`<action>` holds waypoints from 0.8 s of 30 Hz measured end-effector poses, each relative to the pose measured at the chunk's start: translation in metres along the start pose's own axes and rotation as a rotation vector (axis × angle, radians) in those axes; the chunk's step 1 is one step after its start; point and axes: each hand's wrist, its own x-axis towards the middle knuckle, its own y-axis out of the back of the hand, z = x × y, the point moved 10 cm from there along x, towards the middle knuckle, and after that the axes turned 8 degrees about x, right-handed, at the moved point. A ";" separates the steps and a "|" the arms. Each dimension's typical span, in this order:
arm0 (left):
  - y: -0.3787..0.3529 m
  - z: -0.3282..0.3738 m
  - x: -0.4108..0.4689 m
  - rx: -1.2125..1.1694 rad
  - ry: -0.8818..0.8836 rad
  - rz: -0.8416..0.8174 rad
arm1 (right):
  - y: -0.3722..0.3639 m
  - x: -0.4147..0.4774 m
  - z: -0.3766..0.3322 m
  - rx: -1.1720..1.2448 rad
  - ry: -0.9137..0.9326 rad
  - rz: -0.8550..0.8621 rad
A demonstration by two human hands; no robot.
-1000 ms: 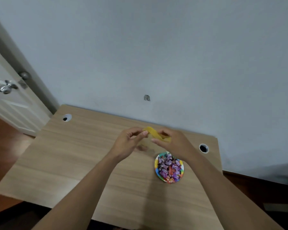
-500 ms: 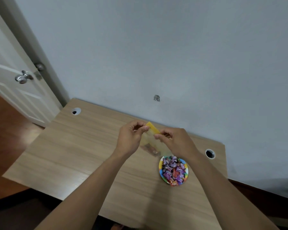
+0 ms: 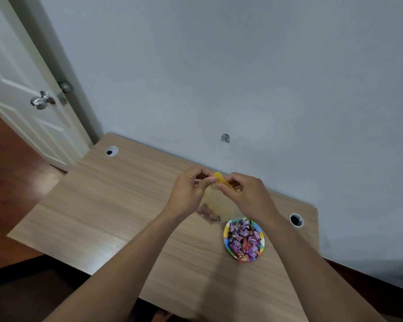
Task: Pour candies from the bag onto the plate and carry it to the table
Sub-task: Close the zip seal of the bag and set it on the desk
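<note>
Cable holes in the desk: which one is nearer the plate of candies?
The dark hole at the desk's right rear, just right of the plate. The other hole sits at the far left corner, near the door.

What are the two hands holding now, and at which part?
Both the left hand and the right hand pinch the bag at its yellow top strip. The clear body hangs below, above the desk.

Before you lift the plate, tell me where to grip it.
Grip the plate by its bare colourful rim on two opposite sides, sliding fingers under from left and right. It lies flat on the desk, heaped with candies, so it must stay level.
</note>
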 end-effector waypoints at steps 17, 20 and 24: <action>0.005 0.004 -0.008 0.203 -0.002 0.136 | -0.015 0.002 -0.009 0.008 0.066 -0.020; 0.019 -0.009 -0.004 0.136 0.110 0.211 | -0.015 0.002 0.000 -0.043 0.080 -0.035; 0.034 -0.023 0.000 0.090 0.173 0.215 | -0.020 -0.003 0.011 -0.110 0.108 -0.081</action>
